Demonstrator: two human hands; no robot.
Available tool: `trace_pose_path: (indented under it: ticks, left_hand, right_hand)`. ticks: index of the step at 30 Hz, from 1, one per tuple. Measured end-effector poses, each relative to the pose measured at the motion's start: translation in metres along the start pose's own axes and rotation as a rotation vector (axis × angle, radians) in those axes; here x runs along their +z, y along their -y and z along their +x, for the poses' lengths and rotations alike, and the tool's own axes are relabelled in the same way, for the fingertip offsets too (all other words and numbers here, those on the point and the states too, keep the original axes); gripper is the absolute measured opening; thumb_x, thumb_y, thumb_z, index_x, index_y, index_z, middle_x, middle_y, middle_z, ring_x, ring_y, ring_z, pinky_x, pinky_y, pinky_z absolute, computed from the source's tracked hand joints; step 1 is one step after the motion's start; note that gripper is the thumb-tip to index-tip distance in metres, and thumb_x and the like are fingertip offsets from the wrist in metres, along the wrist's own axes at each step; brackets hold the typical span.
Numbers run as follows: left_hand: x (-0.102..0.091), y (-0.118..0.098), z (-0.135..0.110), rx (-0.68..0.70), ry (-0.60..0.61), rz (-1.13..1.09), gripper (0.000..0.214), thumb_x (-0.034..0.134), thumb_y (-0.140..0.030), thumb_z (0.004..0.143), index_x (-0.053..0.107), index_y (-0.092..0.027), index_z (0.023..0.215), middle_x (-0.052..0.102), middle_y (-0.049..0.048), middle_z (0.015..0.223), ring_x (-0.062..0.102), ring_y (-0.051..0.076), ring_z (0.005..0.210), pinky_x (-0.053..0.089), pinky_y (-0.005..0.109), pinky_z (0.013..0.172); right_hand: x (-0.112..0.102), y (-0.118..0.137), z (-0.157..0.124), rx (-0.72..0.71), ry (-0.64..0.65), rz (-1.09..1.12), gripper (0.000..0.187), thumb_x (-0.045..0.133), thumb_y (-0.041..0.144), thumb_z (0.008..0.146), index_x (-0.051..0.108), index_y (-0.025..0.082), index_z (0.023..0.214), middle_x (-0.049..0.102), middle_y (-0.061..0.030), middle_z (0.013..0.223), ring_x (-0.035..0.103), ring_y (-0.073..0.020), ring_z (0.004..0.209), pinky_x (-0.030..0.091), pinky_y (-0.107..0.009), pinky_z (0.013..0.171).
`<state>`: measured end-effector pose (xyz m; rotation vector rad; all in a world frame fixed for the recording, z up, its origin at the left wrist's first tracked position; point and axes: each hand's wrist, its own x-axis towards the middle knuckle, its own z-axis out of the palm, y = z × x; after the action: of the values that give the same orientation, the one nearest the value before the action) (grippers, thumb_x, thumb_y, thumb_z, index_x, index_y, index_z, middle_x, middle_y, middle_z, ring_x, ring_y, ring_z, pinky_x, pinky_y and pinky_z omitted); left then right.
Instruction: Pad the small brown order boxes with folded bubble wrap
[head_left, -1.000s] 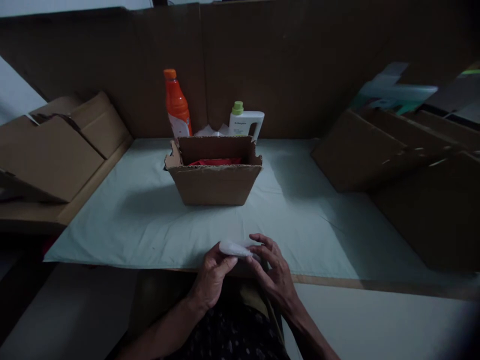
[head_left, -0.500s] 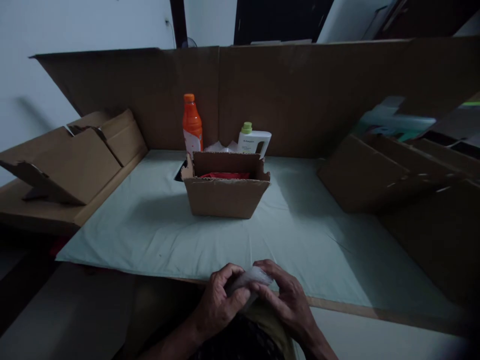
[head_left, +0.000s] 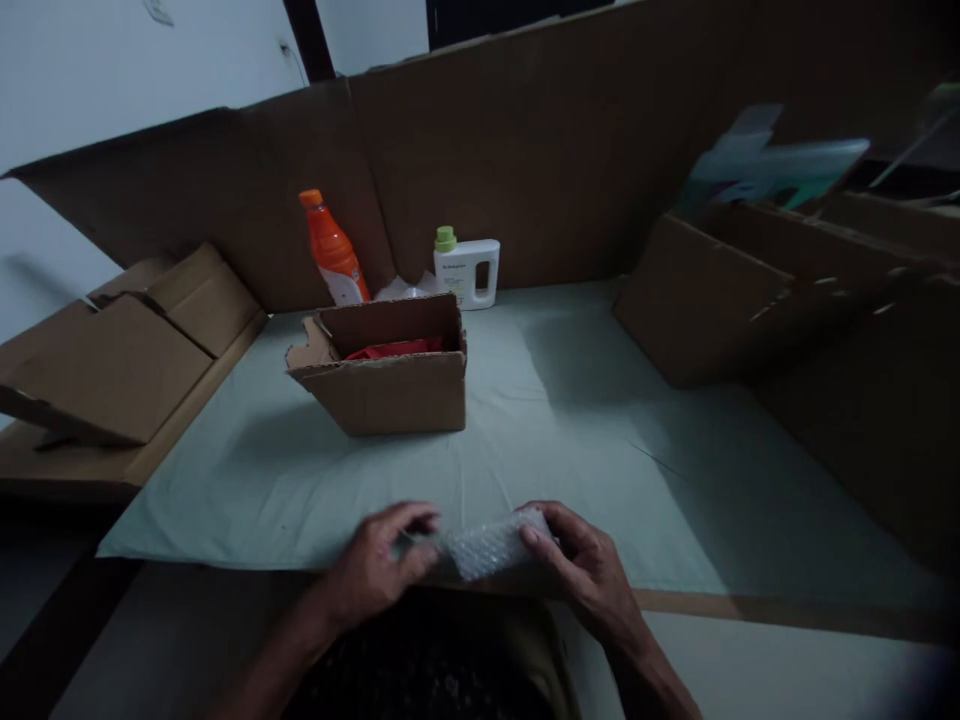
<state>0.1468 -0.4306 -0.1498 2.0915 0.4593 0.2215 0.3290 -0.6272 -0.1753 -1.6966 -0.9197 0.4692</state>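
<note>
Clear bubble wrap [head_left: 489, 548]: a small, roughly oblong piece with a bumpy, shiny surface, held above the near edge of the table, its length running left to right between the hands.
Right hand [head_left: 589, 570]: reaches in from the near right, thumb on the near face, fingers curled behind, pinching the wrap's right end.
Left hand [head_left: 371, 565]: comes from the near left, half curled, thumb and forefinger parted just beside the wrap's left end; it is blurred, so I cannot tell whether it grips an edge.
Cloth [head_left: 570, 460]: pale green, softly creased, spread across the table.
Cardboard box [head_left: 397, 400]: open-topped, ragged-rimmed, left of centre, with something red [head_left: 401, 348] inside.
Orange bottle [head_left: 335, 250]: tall and capped, far left, behind the box.
White jug [head_left: 456, 275]: flat-sided, green-capped, looped handle, right of the bottle.
</note>
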Motion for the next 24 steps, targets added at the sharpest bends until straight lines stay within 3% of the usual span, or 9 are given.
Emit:
trace_pose_path:
  ticks: [3, 5, 9, 12, 18, 24]
  left_hand:
    - [-0.031, 0.034, 0.02, 0.107, -0.249, 0.415, 0.031, 0.059, -0.039, 0.087, 0.07, -0.022, 0.11, 0.071, 0.0108, 0.112, 0.064, 0.028, 0.108, 0.048, 0.046, 0.101]
    - [-0.046, 0.062, 0.027, 0.072, -0.344, 0.642, 0.041, 0.052, -0.042, 0.09, 0.065, -0.019, 0.121, 0.066, 0.0146, 0.123, 0.059, 0.033, 0.118, 0.045, 0.054, 0.105]
    - [-0.053, 0.104, 0.023, 0.024, -0.317, 0.893, 0.052, 0.043, -0.044, 0.096, 0.053, -0.015, 0.138, 0.055, 0.0195, 0.139, 0.05, 0.036, 0.13, 0.042, 0.057, 0.108]
    - [-0.049, 0.11, 0.018, 0.021, -0.297, 0.948, 0.052, 0.039, -0.042, 0.098, 0.047, -0.018, 0.144, 0.051, 0.0177, 0.143, 0.047, 0.034, 0.134, 0.039, 0.055, 0.11]
    - [-0.045, 0.101, 0.02, -0.017, -0.286, 0.918, 0.052, 0.041, -0.043, 0.098, 0.049, -0.016, 0.142, 0.05, 0.0187, 0.143, 0.045, 0.034, 0.134, 0.038, 0.055, 0.112]
    - [-0.044, 0.103, 0.018, -0.024, -0.386, 0.741, 0.051, 0.046, -0.041, 0.096, 0.05, -0.017, 0.14, 0.051, 0.0173, 0.141, 0.047, 0.033, 0.133, 0.039, 0.054, 0.112]
  right_hand:
    - [-0.009, -0.012, 0.0, -0.003, -0.049, -0.01, 0.027, 0.058, 0.044, 0.092, 0.069, 0.019, 0.088, 0.071, -0.0019, 0.078, 0.067, -0.0171, 0.069, 0.052, -0.024, 0.06]
    - [-0.012, -0.019, -0.002, -0.035, -0.03, -0.006, 0.024, 0.058, 0.041, 0.092, 0.069, 0.02, 0.091, 0.073, -0.0022, 0.081, 0.068, -0.0172, 0.071, 0.053, -0.024, 0.061]
    - [-0.009, -0.027, -0.006, -0.123, -0.028, -0.006, 0.019, 0.057, 0.035, 0.094, 0.068, 0.021, 0.092, 0.074, -0.0032, 0.084, 0.069, -0.0173, 0.072, 0.055, -0.026, 0.064]
    - [-0.006, -0.031, -0.007, -0.165, -0.015, -0.048, 0.017, 0.056, 0.034, 0.095, 0.067, 0.021, 0.093, 0.074, -0.0034, 0.083, 0.069, -0.0178, 0.071, 0.055, -0.028, 0.065]
    - [-0.009, -0.035, -0.002, -0.202, 0.009, -0.096, 0.019, 0.056, 0.036, 0.095, 0.069, 0.022, 0.096, 0.075, -0.0044, 0.082, 0.071, -0.019, 0.07, 0.058, -0.028, 0.063]
    - [-0.016, -0.039, -0.001, -0.119, 0.085, -0.119, 0.024, 0.06, 0.043, 0.092, 0.074, 0.024, 0.099, 0.078, -0.0064, 0.093, 0.074, -0.0212, 0.076, 0.061, -0.026, 0.067]
